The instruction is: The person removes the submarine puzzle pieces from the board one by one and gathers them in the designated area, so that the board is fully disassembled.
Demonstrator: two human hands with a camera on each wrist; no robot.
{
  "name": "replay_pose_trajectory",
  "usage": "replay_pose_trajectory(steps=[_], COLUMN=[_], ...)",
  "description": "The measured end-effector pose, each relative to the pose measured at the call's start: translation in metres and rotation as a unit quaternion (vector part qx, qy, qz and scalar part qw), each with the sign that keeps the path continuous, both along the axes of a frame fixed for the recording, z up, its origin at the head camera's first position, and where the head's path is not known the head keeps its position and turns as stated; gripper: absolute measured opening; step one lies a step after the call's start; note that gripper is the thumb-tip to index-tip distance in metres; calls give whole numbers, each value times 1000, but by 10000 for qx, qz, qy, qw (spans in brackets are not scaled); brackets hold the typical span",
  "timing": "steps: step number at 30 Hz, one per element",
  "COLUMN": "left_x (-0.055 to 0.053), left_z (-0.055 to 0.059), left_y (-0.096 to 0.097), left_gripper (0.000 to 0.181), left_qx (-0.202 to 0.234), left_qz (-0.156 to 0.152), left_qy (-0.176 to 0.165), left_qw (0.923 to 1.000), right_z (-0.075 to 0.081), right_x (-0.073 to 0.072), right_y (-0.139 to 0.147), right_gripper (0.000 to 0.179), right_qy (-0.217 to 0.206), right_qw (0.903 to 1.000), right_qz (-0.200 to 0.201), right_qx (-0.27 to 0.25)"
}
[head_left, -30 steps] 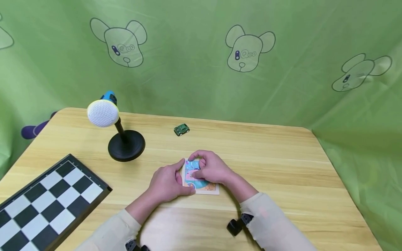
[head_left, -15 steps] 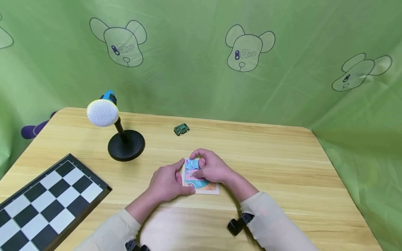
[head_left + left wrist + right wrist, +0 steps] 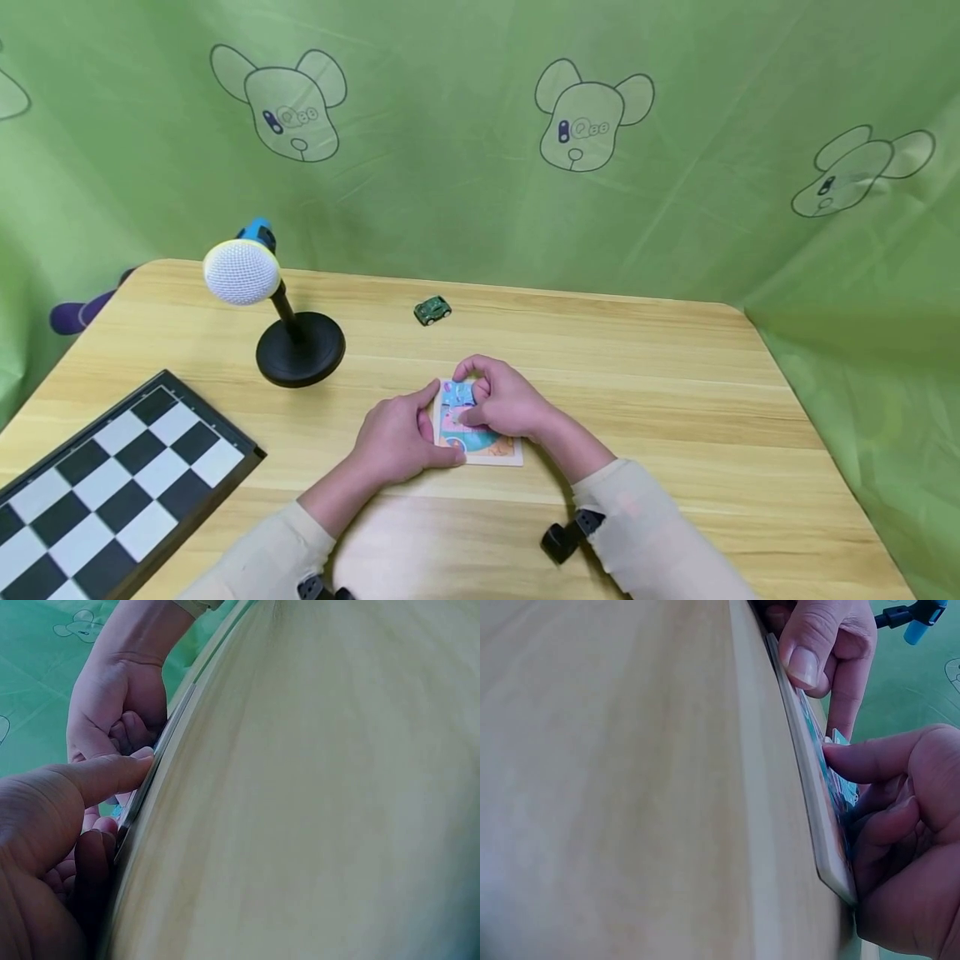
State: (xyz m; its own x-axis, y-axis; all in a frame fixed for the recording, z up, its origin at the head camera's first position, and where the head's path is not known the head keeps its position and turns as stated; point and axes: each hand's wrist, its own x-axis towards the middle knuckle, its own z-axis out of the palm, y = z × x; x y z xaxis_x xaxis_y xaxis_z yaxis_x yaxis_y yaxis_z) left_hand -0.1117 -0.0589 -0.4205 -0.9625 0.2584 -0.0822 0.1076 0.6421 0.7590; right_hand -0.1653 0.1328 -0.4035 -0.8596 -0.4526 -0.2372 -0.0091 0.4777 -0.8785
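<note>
A small square jigsaw puzzle lies flat on the table, its pale frame around a blue, pink and orange picture. My left hand grips its left side, thumb at the near edge and index finger by the far left corner. Over the upper right of the picture, my right hand pinches a puzzle piece between thumb and bent index finger. In the right wrist view that light blue piece stands tilted up from the picture. The right hand hides much of the puzzle's upper right part.
A toy microphone on a round black stand is at the back left. Behind the puzzle sits a small green toy car. At the left front lies a black-and-white checkered board. A green curtain hangs behind the table.
My right index finger has shifted very slightly at the far edge of the puzzle. Both hands otherwise keep their places, and the puzzle stays where it was.
</note>
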Motion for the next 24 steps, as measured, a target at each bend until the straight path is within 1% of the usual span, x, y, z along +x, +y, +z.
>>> replay_pose_trajectory(steps=[10, 15, 24], left_x=[0, 1, 0], left_z=[-1, -1, -1], left_y=[0, 0, 0], left_gripper=[101, 102, 102], left_qx=[-3, -2, 16], left_qz=[8, 18, 29], left_qy=[-41, -66, -61], left_qw=[10000, 10000, 10000], right_z=[0, -3, 0], right_x=[1, 2, 3], right_y=[1, 1, 1], right_gripper=[43, 43, 44], right_qy=[-9, 45, 156], right_qw=[9997, 9998, 9999], right_qz=[67, 54, -34], right_qx=[-215, -172, -14])
